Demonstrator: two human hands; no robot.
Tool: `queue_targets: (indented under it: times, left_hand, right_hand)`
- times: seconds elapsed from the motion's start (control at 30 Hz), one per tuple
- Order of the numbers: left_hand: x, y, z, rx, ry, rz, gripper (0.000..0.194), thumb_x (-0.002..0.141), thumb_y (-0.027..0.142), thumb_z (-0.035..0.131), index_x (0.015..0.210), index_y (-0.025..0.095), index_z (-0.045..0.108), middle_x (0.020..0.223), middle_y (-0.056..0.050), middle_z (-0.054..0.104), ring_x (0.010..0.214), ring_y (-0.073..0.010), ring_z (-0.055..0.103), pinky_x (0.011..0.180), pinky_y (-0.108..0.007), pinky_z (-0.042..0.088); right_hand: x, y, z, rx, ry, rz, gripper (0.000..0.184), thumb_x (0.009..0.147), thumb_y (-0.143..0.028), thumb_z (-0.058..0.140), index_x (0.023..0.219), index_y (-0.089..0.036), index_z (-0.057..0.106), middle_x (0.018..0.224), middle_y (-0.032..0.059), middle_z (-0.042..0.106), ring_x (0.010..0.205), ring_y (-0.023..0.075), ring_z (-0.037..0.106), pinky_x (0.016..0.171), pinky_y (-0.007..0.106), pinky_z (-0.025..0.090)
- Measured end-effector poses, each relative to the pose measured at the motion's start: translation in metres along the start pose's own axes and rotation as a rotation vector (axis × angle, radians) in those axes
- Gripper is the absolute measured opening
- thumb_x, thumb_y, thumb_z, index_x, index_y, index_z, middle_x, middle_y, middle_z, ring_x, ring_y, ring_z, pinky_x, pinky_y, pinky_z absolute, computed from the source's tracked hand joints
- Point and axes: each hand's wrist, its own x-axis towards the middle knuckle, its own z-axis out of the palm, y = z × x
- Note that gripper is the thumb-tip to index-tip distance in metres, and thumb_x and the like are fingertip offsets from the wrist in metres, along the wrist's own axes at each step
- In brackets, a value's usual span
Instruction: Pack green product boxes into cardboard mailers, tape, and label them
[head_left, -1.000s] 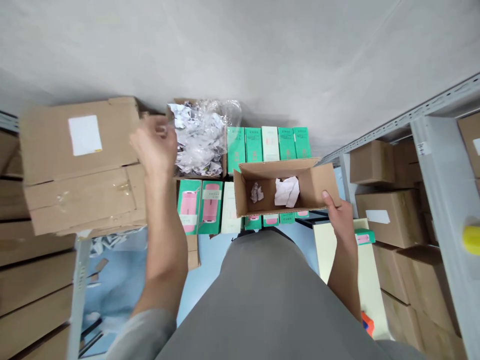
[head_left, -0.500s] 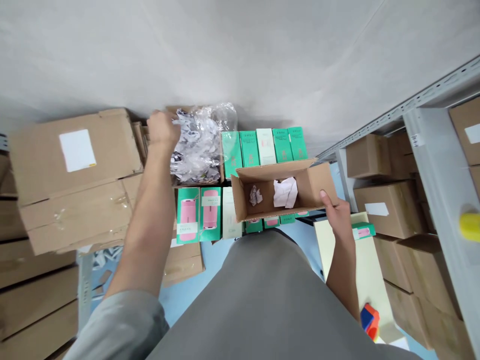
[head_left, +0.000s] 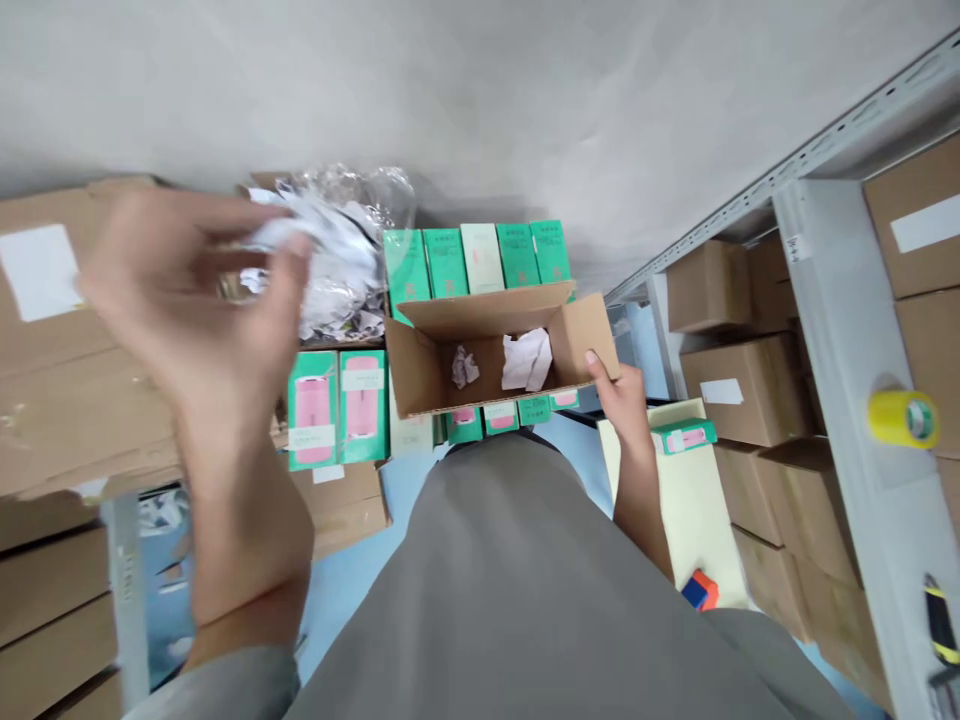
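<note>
My right hand [head_left: 621, 395] grips the right end of an open cardboard box [head_left: 480, 312], thumb inside its flap. Inside that box lie a small crumpled paper ball [head_left: 465, 368] and a larger white crumpled sheet [head_left: 527, 360]. My left hand [head_left: 210, 290], slightly blurred, is raised at the left with thumb and fingers pinched on a piece of white paper [head_left: 307, 222]. Just behind it stands a carton full of crumpled paper [head_left: 341, 285], partly covered by clear plastic film [head_left: 386, 190].
Green product boxes [head_left: 364, 400] with pink bottle pictures stand in rows under and beside the open box. Flattened cardboard [head_left: 67, 370] is stacked at left. Shelves of brown cartons [head_left: 742, 380] line the right, with yellow tape [head_left: 904, 418] on a post.
My left hand has come up out of the paper carton toward the camera with paper in it. My right hand keeps its hold on the box. The view has shifted right.
</note>
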Motion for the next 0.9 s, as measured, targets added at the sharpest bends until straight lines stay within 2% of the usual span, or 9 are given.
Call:
queue_targets:
  times: [0.1,0.27,0.37,0.47,0.53,0.63,0.7,0.8,0.9]
  left_hand:
    - [-0.039,0.041,0.015,-0.094,-0.173,0.192,0.024,0.109,0.045,0.073,0.113,0.025,0.086,0.112,-0.001,0.085,0.108,-0.0244,0.081,0.099,-0.044,0.068]
    - [-0.066,0.048,0.043,0.029,-0.480,0.107,0.023,0.111,0.042,0.065,0.120,0.030,0.082,0.129,-0.004,0.084,0.123,-0.0283,0.080,0.111,-0.045,0.064]
    - [-0.076,0.034,0.038,0.122,-0.358,-0.011,0.025,0.108,0.044,0.069,0.129,0.034,0.078,0.138,-0.007,0.079,0.142,-0.0323,0.072,0.123,-0.050,0.059]
    - [-0.093,0.014,0.026,0.198,-0.249,-0.214,0.044,0.097,0.053,0.080,0.136,0.033,0.073,0.140,-0.010,0.075,0.141,-0.0376,0.071,0.115,-0.052,0.063]
    - [-0.107,-0.001,0.021,0.190,-0.321,-0.366,0.053,0.090,0.059,0.083,0.132,0.028,0.072,0.126,-0.011,0.079,0.119,-0.0382,0.078,0.097,-0.050,0.067]
    - [-0.127,-0.017,0.019,0.131,-0.473,-0.497,0.037,0.093,0.060,0.073,0.101,0.025,0.069,0.083,-0.004,0.073,0.078,-0.0304,0.073,0.069,-0.039,0.057]
    - [-0.137,-0.018,0.018,0.046,-0.469,-0.486,0.035,0.096,0.059,0.068,0.089,0.025,0.063,0.073,-0.002,0.067,0.069,-0.0257,0.066,0.062,-0.035,0.050]
    - [-0.141,-0.009,0.014,-0.130,-0.422,-0.416,0.035,0.097,0.059,0.069,0.093,0.024,0.065,0.080,-0.001,0.071,0.072,-0.0214,0.065,0.062,-0.031,0.049]
    - [-0.134,0.007,0.019,-0.199,-0.487,-0.306,0.036,0.098,0.059,0.072,0.097,0.023,0.069,0.084,0.000,0.073,0.072,-0.0186,0.064,0.064,-0.028,0.051]
  right_hand:
    - [0.000,0.003,0.000,0.034,-0.028,-0.020,0.061,0.095,-0.079,0.065,0.081,-0.020,0.075,0.082,0.0097,0.079,0.091,0.0290,0.077,0.080,0.034,0.060]
    - [0.001,0.011,-0.002,0.074,-0.078,-0.043,0.061,0.098,-0.078,0.065,0.087,-0.019,0.079,0.087,0.0096,0.082,0.090,0.0283,0.078,0.083,0.035,0.061]
    - [0.002,0.015,-0.002,0.070,-0.089,-0.055,0.061,0.099,-0.078,0.064,0.089,-0.020,0.079,0.088,0.0088,0.083,0.090,0.0277,0.078,0.082,0.034,0.059]
    - [0.001,0.015,0.000,0.060,-0.096,-0.056,0.064,0.099,-0.080,0.061,0.087,-0.020,0.078,0.085,0.0082,0.082,0.087,0.0270,0.078,0.079,0.033,0.058]
    - [-0.004,0.013,0.001,0.065,-0.091,-0.058,0.065,0.099,-0.081,0.060,0.089,-0.019,0.079,0.087,0.0082,0.082,0.087,0.0269,0.078,0.079,0.033,0.057]
    - [-0.016,0.009,0.001,0.091,-0.050,-0.060,0.064,0.100,-0.081,0.061,0.091,-0.020,0.078,0.086,0.0080,0.081,0.086,0.0273,0.078,0.079,0.034,0.058]
    - [-0.029,0.009,-0.002,0.107,0.006,-0.051,0.063,0.100,-0.081,0.062,0.085,-0.021,0.075,0.080,0.0067,0.076,0.084,0.0268,0.075,0.077,0.034,0.058]
    - [-0.056,0.016,-0.011,0.118,0.126,0.013,0.062,0.099,-0.080,0.065,0.075,-0.022,0.067,0.071,0.0029,0.066,0.079,0.0240,0.067,0.074,0.034,0.056]
    - [-0.092,0.030,-0.022,0.130,0.275,0.141,0.064,0.098,-0.080,0.068,0.068,-0.025,0.056,0.066,-0.0005,0.054,0.072,0.0196,0.055,0.066,0.033,0.048]
